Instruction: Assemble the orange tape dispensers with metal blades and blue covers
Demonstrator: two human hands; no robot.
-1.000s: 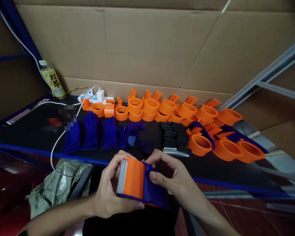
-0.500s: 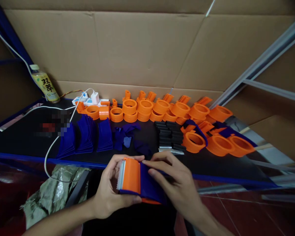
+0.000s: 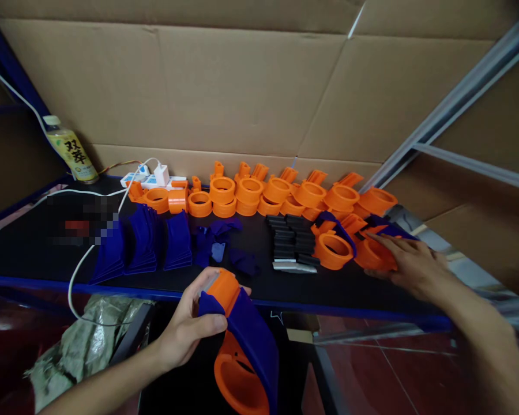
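My left hand (image 3: 194, 328) grips the top of an orange tape dispenser (image 3: 229, 291), thumb on the near side. A dark blue curved plastic strip (image 3: 259, 340) runs down the dispenser's back, and its ring hangs low over my lap. The cutter end is partly covered by my fingers. At the right end of the table, my right hand (image 3: 415, 265) reaches around another orange tape dispenser (image 3: 374, 253), fingers over its top and thumb by its lower front. My palm hides part of what lies behind. Beside it stands a tape dispenser (image 3: 335, 251) with a blue strip.
Rows of orange dispenser bodies (image 3: 249, 190) line the back. Black handle-like pieces (image 3: 285, 236) and metal serrated blades (image 3: 294, 267) lie mid-table. To the left are stacked blue strips (image 3: 142, 239), small blue pieces (image 3: 218, 251), a power strip (image 3: 173, 183) and a bottle (image 3: 75, 153).
My right hand has left the dispenser in my left hand and moved right onto another dispenser. The held dispenser has tilted, its ring now showing below. The view has shifted slightly.
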